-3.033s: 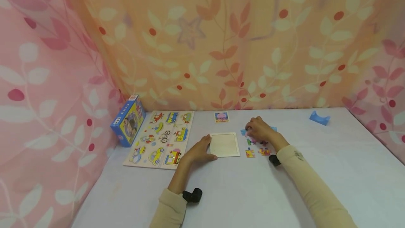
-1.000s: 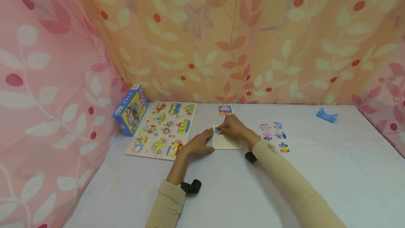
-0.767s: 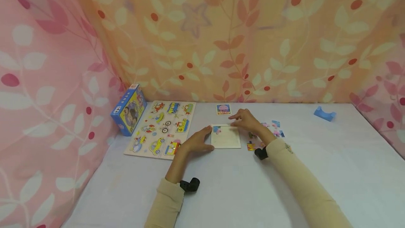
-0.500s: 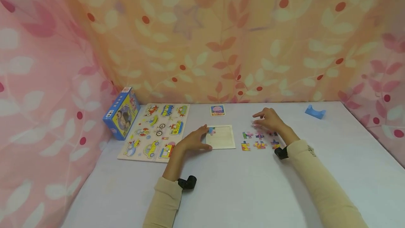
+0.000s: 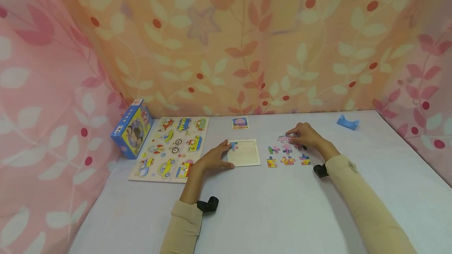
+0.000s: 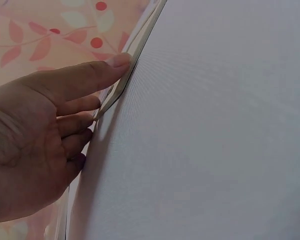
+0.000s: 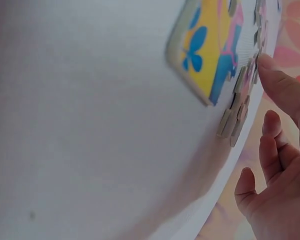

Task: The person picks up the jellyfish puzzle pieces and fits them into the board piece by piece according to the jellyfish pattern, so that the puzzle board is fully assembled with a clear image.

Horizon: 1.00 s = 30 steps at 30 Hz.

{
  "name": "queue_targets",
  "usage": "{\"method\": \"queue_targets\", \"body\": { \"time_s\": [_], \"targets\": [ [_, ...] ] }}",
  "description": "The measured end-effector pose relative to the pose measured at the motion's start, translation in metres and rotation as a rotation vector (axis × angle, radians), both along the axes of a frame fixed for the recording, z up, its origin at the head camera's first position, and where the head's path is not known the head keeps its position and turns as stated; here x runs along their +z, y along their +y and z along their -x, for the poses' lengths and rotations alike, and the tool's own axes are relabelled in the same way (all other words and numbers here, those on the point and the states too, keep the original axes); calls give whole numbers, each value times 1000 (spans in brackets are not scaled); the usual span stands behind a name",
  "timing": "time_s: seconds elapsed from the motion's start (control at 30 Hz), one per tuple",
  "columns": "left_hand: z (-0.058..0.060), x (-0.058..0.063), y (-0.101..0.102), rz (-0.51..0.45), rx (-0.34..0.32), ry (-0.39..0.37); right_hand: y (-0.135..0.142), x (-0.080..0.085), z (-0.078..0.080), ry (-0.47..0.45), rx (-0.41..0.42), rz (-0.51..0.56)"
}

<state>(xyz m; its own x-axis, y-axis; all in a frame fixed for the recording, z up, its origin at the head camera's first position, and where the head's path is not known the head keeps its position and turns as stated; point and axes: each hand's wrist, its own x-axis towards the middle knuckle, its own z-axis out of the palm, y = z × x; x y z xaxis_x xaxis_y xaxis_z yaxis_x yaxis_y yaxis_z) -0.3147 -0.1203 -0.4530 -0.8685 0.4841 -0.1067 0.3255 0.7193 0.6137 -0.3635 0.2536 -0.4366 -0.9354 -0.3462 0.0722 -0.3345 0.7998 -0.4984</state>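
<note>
In the head view my left hand holds the left side of a shallow white puzzle frame. The thumb is at its near corner, and the fingers reach its far corner. A blue and pink puzzle piece sits in the frame's far left corner. My right hand has thumb and index finger at a pink puzzle piece with eyes, pinching it at its right part. Nearer me lie more loose pieces, among them a pink one and a yellow one; others behind the right hand are partly hidden.
A picture card lies beyond the frame. To the left are a wooden vehicle puzzle board and an upright blue box. A blue curved stand is at the far right, and patterned curtains border the table.
My right hand brought a blue and pink piece into the frame's far left corner, let it go, and moved right to the pink piece with eyes. My left hand stays on the frame.
</note>
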Motion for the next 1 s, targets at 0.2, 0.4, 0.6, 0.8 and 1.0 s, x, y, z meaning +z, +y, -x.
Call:
{"method": "queue_targets", "body": {
  "time_s": [0.2, 0.4, 0.6, 0.8, 1.0],
  "targets": [
    [-1, 1, -1, 4, 3, -11, -2, -1, 4, -12, -3, -31],
    [0, 1, -1, 8, 15, -11, -4, 1, 9, -41, -29, -55],
    [0, -1, 0, -3, 10, -10, -7, 2, 12, -39, -25, -41],
    [1, -3, 1, -18, 25, -13, -27, -1, 20, 16, 83, 122],
    [1, -4, -1, -9, 13, -11, -65, 1, 21, 8, 117, 186]
  ]
}}
